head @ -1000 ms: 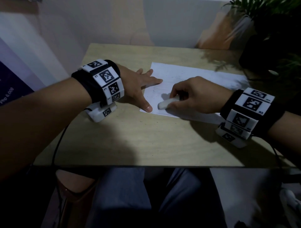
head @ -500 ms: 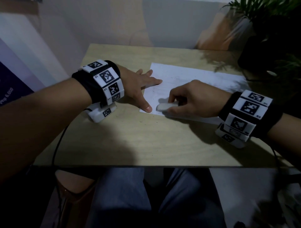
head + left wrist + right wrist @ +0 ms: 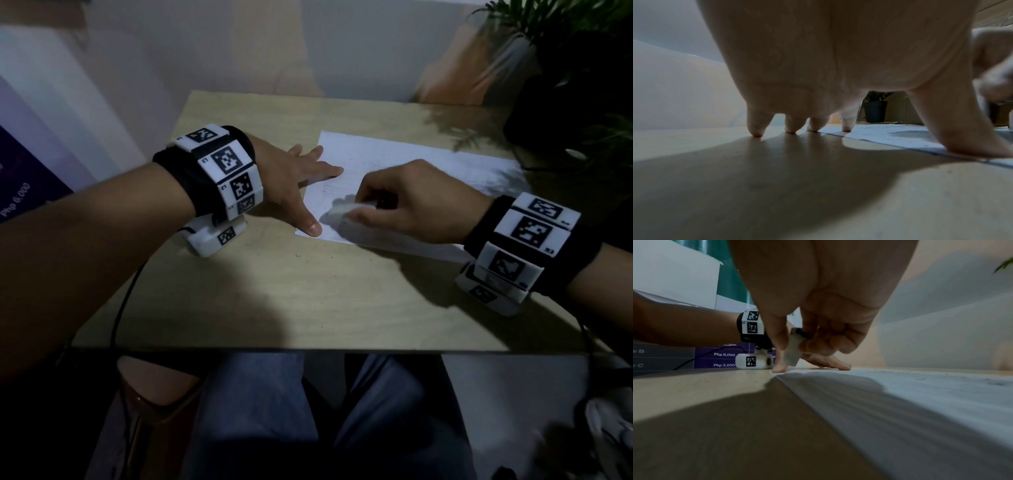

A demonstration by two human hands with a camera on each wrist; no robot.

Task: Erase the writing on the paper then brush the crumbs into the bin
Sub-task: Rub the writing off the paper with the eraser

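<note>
the right hand has drawn back a touch toward 3 o'clock since half a second ago, and the white eraser it pinches between thumb and curled fingers now sits slightly farther in on the sheet, blurred in the head view. from the right wrist view the eraser stands tilted, its lower end down near the paper. the left hand has not shifted: fingers straight and spread, thumb tip on the near left corner of the paper, index finger across its left edge, the other fingertips on the bare wooden table.

the paper lies at about 1 o'clock from the table's centre, its left edge pinned, its far right end in plant shadow. faint grey marks show on the sheet near the eraser. a few dark specks dot the wood at 6 o'clock from the paper corner. a broad stretch of tabletop lies open between the sheet and the near edge. a dark potted plant crowds the table's far right corner at 2 o'clock.
</note>
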